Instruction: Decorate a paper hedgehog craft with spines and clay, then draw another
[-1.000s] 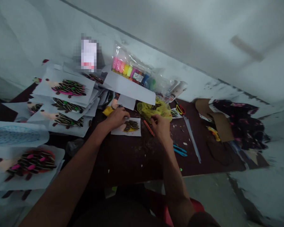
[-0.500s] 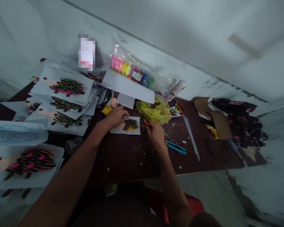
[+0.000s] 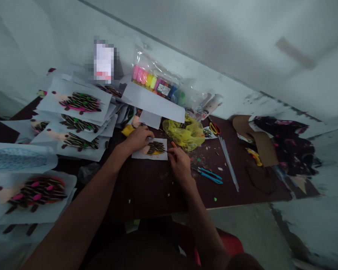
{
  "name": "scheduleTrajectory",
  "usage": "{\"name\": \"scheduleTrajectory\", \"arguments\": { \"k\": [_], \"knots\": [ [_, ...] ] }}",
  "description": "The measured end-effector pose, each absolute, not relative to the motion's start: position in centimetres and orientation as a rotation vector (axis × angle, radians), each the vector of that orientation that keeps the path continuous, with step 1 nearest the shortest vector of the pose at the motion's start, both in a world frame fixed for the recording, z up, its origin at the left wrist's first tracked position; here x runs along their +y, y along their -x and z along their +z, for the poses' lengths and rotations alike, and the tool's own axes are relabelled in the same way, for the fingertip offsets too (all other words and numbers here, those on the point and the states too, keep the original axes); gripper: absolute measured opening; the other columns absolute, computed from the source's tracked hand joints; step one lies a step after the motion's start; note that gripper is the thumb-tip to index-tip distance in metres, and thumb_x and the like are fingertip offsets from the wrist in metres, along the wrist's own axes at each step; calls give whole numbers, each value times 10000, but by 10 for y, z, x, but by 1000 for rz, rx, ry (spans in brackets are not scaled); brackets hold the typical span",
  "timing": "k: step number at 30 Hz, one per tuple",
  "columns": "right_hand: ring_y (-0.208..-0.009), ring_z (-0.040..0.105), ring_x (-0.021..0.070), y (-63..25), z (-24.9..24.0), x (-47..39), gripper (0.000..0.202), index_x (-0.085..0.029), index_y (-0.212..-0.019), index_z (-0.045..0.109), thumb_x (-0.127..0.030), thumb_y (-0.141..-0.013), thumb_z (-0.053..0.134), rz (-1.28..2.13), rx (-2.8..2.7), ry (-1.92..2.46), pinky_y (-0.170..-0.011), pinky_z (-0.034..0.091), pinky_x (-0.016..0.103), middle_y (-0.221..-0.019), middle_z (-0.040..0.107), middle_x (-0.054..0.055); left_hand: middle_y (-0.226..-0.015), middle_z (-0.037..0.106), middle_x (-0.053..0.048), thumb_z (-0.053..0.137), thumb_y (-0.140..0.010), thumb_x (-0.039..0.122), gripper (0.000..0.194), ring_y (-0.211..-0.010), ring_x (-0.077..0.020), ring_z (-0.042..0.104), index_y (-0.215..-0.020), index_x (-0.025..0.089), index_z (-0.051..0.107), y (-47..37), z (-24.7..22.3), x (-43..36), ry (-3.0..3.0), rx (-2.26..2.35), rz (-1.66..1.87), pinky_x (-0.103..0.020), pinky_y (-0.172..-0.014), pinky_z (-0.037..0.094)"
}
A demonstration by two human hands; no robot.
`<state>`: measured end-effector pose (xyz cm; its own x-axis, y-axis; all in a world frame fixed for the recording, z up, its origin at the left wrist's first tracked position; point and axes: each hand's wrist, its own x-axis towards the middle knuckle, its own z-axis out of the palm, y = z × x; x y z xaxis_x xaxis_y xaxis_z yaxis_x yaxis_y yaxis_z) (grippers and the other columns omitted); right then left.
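A small white card (image 3: 139, 154) lies on the dark table, bearing a hedgehog picture with a yellow body and dark seed-like spines (image 3: 157, 147). My left hand (image 3: 139, 138) rests at the card's upper left corner, fingers bent; whether it grips anything is hidden. At the card's right edge, my right hand (image 3: 179, 161) is pinched, with a small dark piece at its fingertips near the spines. A thin orange item (image 3: 174, 144) shows by its fingers. Just behind this hand sits a yellow plastic bag (image 3: 186, 135). Yellow material (image 3: 127, 130) lies beside my left hand.
Stacked hedgehog pictures (image 3: 79, 103) cover the left side. Behind are a white sheet (image 3: 153, 102) and a clear bag of coloured clay (image 3: 149, 80). To the right lie blue-handled scissors (image 3: 210, 175), yellow-red scissors (image 3: 214, 128), clear sticks (image 3: 228, 161) and cardboard (image 3: 263, 148).
My right hand has moved left, from beside the yellow bag to the card's right edge. My left hand has stayed at the card.
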<state>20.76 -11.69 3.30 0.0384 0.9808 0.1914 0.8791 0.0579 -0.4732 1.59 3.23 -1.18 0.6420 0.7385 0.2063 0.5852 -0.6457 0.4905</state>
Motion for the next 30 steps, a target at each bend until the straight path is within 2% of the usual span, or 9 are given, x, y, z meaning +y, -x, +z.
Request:
{"name": "scheduleTrajectory", "arguments": {
  "k": [6, 8, 10, 13, 20, 30],
  "knots": [
    [-1394, 507, 233, -201, 25, -118, 220, -246, -977, 743, -165, -965, 539, 254, -1971, 1846, -987, 491, 318, -989, 720, 63, -1026, 686, -93, 496, -839, 94, 363, -995, -227, 600, -1044, 201, 776, -16, -14, 34, -2485, 1051, 538, -346, -908, 493],
    [-1308, 578, 227, -197, 27, -116, 237, -252, -1011, 742, -155, -970, 530, 230, -1988, 1890, -967, 494, 302, -1004, 718, 53, -1027, 685, -93, 494, -845, 98, 361, -995, -227, 600, -1045, 200, 776, -17, -14, 34, -2482, 1053, 546, -348, -910, 493],
    [-1135, 661, 201, -193, 29, -113, 244, -258, -1051, 737, -162, -981, 524, 206, -2019, 1929, -926, 499, 276, -1011, 715, 41, -1026, 683, -96, 492, -850, 102, 356, -1001, -231, 600, -1042, 199, 776, -17, -15, 34, -2480, 1058, 553, -353, -914, 493],
    [-975, 676, 173, -185, 32, -109, 230, -260, -1062, 735, -186, -994, 528, 158, -2083, 1968, -851, 494, 253, -989, 709, 33, -1030, 676, -106, 485, -855, 101, 356, -1012, -243, 600, -1041, 193, 775, -18, -13, 32, -2479, 1072, 537, -365, -919, 485],
    [-880, 650, 166, -172, 37, -103, 206, -232, -991, 734, -213, -1003, 530, 98, -2158, 2084, -712, 436, 246, -954, 694, 45, -1036, 672, -98, 499, -868, 96, 343, -1035, -239, 606, -1043, 200, 775, -18, -8, 31, -2458, 1081, 493, -347, -915, 468],
    [-886, 627, 163, -167, 40, -99, 184, -214, -976, 729, -222, -1006, 547, 56, -2210, 2129, -681, 383, 250, -953, 693, 54, -1025, 677, -96, 506, -876, 101, 332, -1011, -231, 609, -1025, 202, 786, -19, -10, 31, -2457, 1082, 526, -331, -901, 485]
  ]
}}
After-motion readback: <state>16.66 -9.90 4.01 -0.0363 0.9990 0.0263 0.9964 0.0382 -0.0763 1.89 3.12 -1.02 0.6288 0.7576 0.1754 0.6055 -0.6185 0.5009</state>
